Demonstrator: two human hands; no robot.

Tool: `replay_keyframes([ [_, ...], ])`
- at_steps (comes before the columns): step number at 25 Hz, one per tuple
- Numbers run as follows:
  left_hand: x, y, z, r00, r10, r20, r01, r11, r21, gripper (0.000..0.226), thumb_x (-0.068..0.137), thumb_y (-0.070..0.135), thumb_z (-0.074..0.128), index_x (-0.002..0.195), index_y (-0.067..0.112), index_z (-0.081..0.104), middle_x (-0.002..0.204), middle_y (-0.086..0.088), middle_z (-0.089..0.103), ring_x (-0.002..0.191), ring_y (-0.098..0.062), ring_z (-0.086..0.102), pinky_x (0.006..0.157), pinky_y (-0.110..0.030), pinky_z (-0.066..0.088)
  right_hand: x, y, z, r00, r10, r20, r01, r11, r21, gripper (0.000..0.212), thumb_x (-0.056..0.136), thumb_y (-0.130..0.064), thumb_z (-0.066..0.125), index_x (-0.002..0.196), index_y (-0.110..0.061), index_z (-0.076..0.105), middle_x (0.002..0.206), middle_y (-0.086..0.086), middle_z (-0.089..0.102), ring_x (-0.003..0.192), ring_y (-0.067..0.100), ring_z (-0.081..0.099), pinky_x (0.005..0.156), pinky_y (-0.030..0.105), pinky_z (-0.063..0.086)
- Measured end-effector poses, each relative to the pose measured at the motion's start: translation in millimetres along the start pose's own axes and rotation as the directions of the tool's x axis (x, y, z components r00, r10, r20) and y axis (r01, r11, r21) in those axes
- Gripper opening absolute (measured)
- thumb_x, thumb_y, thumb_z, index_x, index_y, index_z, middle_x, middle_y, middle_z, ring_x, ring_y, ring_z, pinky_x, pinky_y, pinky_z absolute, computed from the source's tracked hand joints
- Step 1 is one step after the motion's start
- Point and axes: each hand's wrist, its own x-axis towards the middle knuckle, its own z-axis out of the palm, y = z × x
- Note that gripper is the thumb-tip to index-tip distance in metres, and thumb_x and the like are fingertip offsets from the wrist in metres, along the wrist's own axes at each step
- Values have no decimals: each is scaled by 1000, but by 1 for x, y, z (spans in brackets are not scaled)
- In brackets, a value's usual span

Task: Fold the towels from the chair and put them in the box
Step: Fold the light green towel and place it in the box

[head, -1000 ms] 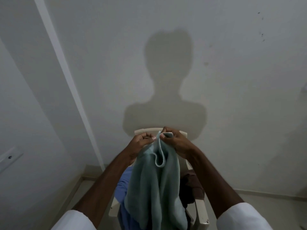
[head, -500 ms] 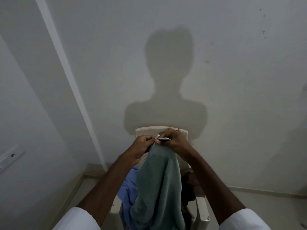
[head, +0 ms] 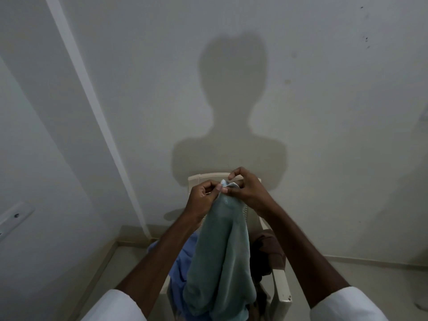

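A pale green towel (head: pixel 222 258) hangs down in front of me over a white plastic chair (head: pixel 281 288). My left hand (head: pixel 203 196) pinches the towel's top edge between thumb and fingers. My right hand (head: pixel 245 187) pinches the same top edge right beside it, so both hands meet at the towel's upper corners. On the chair seat lie a blue towel (head: pixel 179 262) at the left and a dark brown towel (head: pixel 269 249) at the right, both partly hidden by the green one. No box is in view.
The chair stands against a plain white wall (head: pixel 324 112) that carries my shadow. A white conduit strip (head: pixel 92 100) runs diagonally down the wall at the left. Pale floor (head: pixel 359 286) shows on both sides of the chair.
The hands have closed together at the towel's top, taking up the loop of edge that hung between them a second ago. The towel now hangs narrower and gathered.
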Motion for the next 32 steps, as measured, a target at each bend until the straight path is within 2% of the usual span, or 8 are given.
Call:
replay_keyframes([
  [5, -2, 1, 0, 998, 53, 31, -53, 998, 21, 7, 90, 4, 66, 88, 8, 72, 82, 6, 72, 81, -4, 65, 73, -18, 51, 4, 3, 0, 999, 11, -37, -16, 993, -117, 40, 74, -25, 90, 94, -4, 62, 86, 20, 75, 76, 20, 70, 67, 32, 50],
  [9, 1, 0, -9, 989, 69, 132, -82, 992, 96, 9, 92, 8, 65, 89, 11, 73, 83, 3, 71, 82, -9, 64, 73, -24, 52, 4, 1, -5, 999, 22, 36, -15, 984, -178, 26, 78, -21, 87, 91, -5, 71, 90, 15, 75, 77, 10, 67, 67, 25, 51],
  [13, 5, 3, -15, 975, -42, 220, 22, 996, 92, 11, 95, 12, 63, 88, 13, 72, 77, 7, 70, 73, -7, 63, 64, -25, 50, 5, 7, -7, 997, 25, 69, -14, 988, -152, 36, 79, -25, 87, 80, 4, 64, 73, 9, 63, 70, 14, 54, 63, 29, 40],
  [18, 4, -1, -23, 957, -59, 284, 67, 998, -18, 15, 97, 7, 58, 107, 7, 68, 99, -2, 71, 94, -14, 64, 79, -30, 53, 12, 3, -1, 994, -108, 8, 107, 969, -223, 36, 84, -23, 81, 75, -1, 53, 72, 9, 54, 69, 14, 48, 59, 29, 36],
  [23, -10, -28, -52, 914, -96, 394, 17, 980, 199, 22, 86, -4, 65, 102, 9, 72, 95, 3, 75, 92, -10, 68, 81, -27, 54, 20, -24, -5, 938, -319, -140, 266, 915, -304, 40, 81, -35, 77, 73, -9, 48, 66, 2, 49, 63, 8, 43, 56, 27, 36],
  [27, -29, -88, -90, 908, -187, 374, -96, 777, 622, 25, 74, 42, 54, 86, 22, 66, 79, -9, 68, 76, -7, 56, 66, -30, 44, 37, -69, -36, 839, -367, -402, 318, 930, -185, 36, 87, -15, 78, 71, -18, 46, 65, -9, 44, 60, 0, 39, 56, 19, 33],
  [30, -55, -131, -131, 925, -353, 143, 80, 547, 833, 52, 70, 66, 50, 94, 25, 69, 94, -7, 72, 81, -15, 62, 67, -28, 48, 51, -102, -60, 768, -449, -458, 386, 894, -228, 33, 87, -22, 78, 75, -13, 48, 69, -10, 45, 64, 0, 41, 61, 22, 35],
  [32, -81, -150, -157, 911, -411, -15, 222, 461, 859, 39, 81, 55, 63, 104, 24, 67, 97, 0, 71, 81, -13, 61, 66, -28, 47, 58, -122, -70, 716, -503, -484, 435, 864, -253, 34, 86, -23, 78, 75, -12, 48, 69, -9, 43, 64, 0, 39, 62, 21, 35],
])
